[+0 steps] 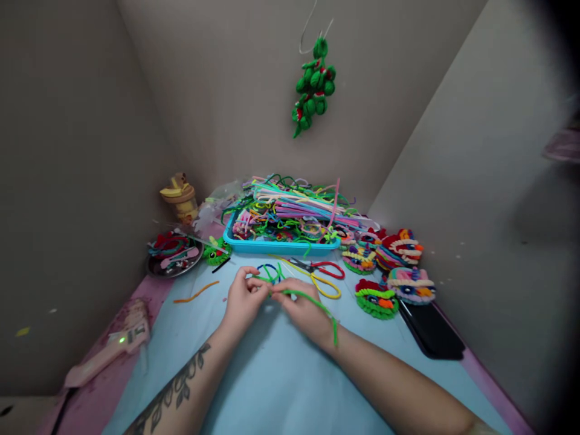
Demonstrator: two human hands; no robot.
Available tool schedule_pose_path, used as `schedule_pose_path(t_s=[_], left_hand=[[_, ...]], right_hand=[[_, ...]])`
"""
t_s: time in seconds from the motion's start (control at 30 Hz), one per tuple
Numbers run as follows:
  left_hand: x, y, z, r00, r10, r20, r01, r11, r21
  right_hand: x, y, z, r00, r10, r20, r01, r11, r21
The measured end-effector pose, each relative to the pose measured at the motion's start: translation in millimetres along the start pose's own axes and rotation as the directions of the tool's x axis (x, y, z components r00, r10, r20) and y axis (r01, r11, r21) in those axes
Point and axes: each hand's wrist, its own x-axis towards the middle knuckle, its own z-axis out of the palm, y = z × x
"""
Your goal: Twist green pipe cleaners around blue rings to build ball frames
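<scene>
In a corner of plain grey walls, a pale blue surface [272, 380] with a pink edge carries everything. At its middle the left hand [242, 301] and right hand [302, 311] meet, the fingers of both pinched narrow on a green pipe cleaner [317, 304] that trails over the right wrist. Far behind sits a blue tray [276, 246] heaped with coloured stems. A green ornament [313, 87] hangs on the wall above. A glue gun [113, 347] lies near left and a black phone [430, 329] lies right.
</scene>
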Motion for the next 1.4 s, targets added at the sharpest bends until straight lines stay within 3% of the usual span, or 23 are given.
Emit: schedule_pose_path(t_s=[0.1, 0.2, 0.27, 0.4, 0.47, 0.83, 1.1, 1.23, 1.4], left_hand=[[-1, 1, 2, 0.999, 0.029, 0.022, -0.030, 0.998, 0.053], [0, 2, 2, 1.000, 0.026, 0.008, -0.026, 0.998, 0.059], [1, 2, 0, 1.000, 0.000, -0.009, 0.001, 0.999, 0.034], [2, 2, -2, 0.999, -0.039, -0.029, 0.038, 0.999, -0.028], [1, 2, -2, 0.999, -0.036, -0.023, 0.035, 0.998, -0.043], [-7, 6, 6, 0.999, 0.008, 0.049, -0.007, 1.000, -0.018], [-2, 8, 2, 0.999, -0.038, 0.000, 0.038, 0.999, -0.020], [-2, 10, 1, 0.999, -0.026, 0.043, 0.025, 1.000, 0.016], [-2, 12, -1, 0.993, -0.014, 0.120, 0.007, 0.998, 0.057]], right_hand=[[8, 8, -6, 0.960, 0.253, -0.116, -0.216, 0.940, 0.263], [12, 16, -7, 0.947, 0.303, -0.104, -0.245, 0.895, 0.373], [12, 18, -4, 0.952, 0.287, -0.109, -0.243, 0.921, 0.306], [9, 19, 1, 0.972, 0.184, -0.150, -0.193, 0.980, -0.048], [7, 20, 3, 0.976, 0.133, -0.174, -0.160, 0.976, -0.147], [6, 17, 2, 0.992, 0.078, -0.096, -0.085, 0.994, -0.067], [9, 16, -4, 0.972, 0.105, -0.212, -0.120, 0.991, -0.062], [10, 19, -5, 0.980, 0.121, -0.160, -0.121, 0.993, 0.011], [11, 25, -6, 0.983, 0.132, -0.129, -0.149, 0.980, -0.133]])
